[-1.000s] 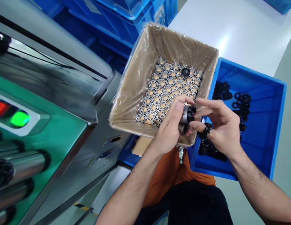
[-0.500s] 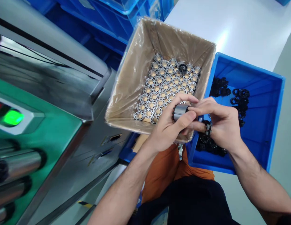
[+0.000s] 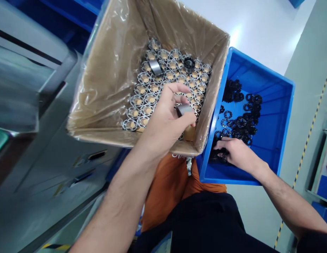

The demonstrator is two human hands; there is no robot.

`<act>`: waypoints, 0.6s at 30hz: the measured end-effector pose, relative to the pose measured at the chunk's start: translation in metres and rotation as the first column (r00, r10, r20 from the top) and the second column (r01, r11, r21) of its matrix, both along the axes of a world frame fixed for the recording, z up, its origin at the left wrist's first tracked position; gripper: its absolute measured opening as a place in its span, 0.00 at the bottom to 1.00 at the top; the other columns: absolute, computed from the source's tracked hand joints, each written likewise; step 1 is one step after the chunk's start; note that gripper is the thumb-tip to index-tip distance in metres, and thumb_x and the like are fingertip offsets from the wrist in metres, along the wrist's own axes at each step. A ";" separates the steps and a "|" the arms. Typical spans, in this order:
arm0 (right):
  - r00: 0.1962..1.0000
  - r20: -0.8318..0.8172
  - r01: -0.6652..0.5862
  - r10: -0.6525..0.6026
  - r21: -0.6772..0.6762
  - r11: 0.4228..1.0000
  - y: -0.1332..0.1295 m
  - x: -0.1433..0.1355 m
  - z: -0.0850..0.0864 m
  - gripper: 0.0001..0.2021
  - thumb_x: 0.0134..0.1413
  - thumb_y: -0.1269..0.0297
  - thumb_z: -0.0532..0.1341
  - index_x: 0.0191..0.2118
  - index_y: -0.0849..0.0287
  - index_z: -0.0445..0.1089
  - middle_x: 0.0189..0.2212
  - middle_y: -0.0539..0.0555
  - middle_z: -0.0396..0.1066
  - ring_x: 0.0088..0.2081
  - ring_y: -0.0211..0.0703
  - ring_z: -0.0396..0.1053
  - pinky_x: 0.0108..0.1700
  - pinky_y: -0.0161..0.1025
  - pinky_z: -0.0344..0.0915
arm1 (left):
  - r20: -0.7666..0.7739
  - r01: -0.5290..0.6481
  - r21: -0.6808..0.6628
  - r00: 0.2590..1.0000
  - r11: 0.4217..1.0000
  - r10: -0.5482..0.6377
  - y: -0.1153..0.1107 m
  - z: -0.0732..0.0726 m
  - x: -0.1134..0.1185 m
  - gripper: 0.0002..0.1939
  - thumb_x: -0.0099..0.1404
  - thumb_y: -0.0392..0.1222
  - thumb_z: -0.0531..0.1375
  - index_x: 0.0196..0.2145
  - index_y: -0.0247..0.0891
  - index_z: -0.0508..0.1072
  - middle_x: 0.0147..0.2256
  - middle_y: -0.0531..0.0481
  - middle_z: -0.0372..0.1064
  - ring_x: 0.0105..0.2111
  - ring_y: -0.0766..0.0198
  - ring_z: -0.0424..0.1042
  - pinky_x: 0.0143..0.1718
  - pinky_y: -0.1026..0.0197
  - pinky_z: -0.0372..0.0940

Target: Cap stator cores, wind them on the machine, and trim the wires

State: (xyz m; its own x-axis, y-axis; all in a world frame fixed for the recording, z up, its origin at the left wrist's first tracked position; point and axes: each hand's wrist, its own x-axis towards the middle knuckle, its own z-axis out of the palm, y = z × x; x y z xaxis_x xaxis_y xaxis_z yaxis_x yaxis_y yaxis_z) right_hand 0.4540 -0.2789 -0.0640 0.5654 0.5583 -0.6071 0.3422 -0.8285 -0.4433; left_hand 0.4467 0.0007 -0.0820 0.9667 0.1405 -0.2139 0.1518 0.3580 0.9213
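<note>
Presently: metal cylinder (image 3: pixel 184 109), axis sideways, dark end leftward, in your half-curled left hand (image 3: pixel 168 117); right hand (image 3: pixel 238 154) at black rings (image 3: pixel 241 123), grip unclear.

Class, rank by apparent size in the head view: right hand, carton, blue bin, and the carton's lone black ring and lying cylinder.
Carton
Blue bin
Right hand
Black ring and lying cylinder: too alike to rank

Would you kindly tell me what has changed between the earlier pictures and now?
The right hand has left the left hand and moved into the blue bin, among the black rings. One silver piece now lies sideways atop the upright rows in the carton. The left hand still holds a silver piece. The black-topped piece stayed put.
</note>
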 end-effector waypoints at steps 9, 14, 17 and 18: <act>0.925 0.205 0.214 -0.320 0.414 0.885 -0.014 0.019 0.030 0.22 0.69 0.70 0.75 0.64 0.47 0.86 0.45 0.51 0.88 0.45 0.47 0.85 0.47 0.44 0.80 | 0.058 0.067 -0.172 0.997 0.983 -0.057 -0.026 0.020 -0.008 0.33 0.81 0.78 0.58 0.40 0.43 0.76 0.22 0.53 0.67 0.15 0.65 0.60 0.15 0.61 0.54; 0.832 0.176 0.218 -0.525 0.768 0.603 0.032 0.020 0.055 0.27 0.66 0.69 0.80 0.66 0.36 0.87 0.46 0.49 0.88 0.49 0.51 0.84 0.59 0.55 0.82 | 0.163 0.032 -0.102 0.987 0.994 -0.015 -0.036 0.020 -0.018 0.33 0.85 0.76 0.54 0.41 0.43 0.76 0.28 0.50 0.68 0.23 0.63 0.66 0.23 0.58 0.65; 0.866 0.111 0.189 -0.488 0.830 0.524 0.064 0.023 0.056 0.24 0.61 0.74 0.81 0.57 0.38 0.91 0.49 0.51 0.87 0.50 0.52 0.84 0.55 0.53 0.86 | 0.160 0.061 -0.100 0.986 0.993 -0.045 -0.036 0.015 -0.023 0.29 0.86 0.75 0.55 0.51 0.47 0.77 0.33 0.50 0.71 0.24 0.62 0.67 0.22 0.58 0.65; 0.878 0.099 0.181 -0.469 0.838 0.515 0.071 0.025 0.054 0.23 0.59 0.75 0.81 0.54 0.39 0.92 0.51 0.51 0.86 0.52 0.52 0.84 0.56 0.53 0.87 | 0.166 0.053 -0.069 0.985 0.996 -0.041 -0.035 0.014 -0.024 0.28 0.86 0.74 0.55 0.54 0.48 0.78 0.37 0.48 0.74 0.26 0.61 0.69 0.23 0.58 0.67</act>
State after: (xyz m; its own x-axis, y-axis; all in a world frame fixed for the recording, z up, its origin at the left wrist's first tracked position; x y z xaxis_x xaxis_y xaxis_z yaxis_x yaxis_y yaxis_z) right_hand 0.4786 -0.2076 -0.0097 0.8669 0.4577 0.1973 0.3468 -0.2695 -0.8984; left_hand 0.4226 -0.0340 -0.0683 0.9946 0.0843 -0.0598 0.0187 0.4215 0.9067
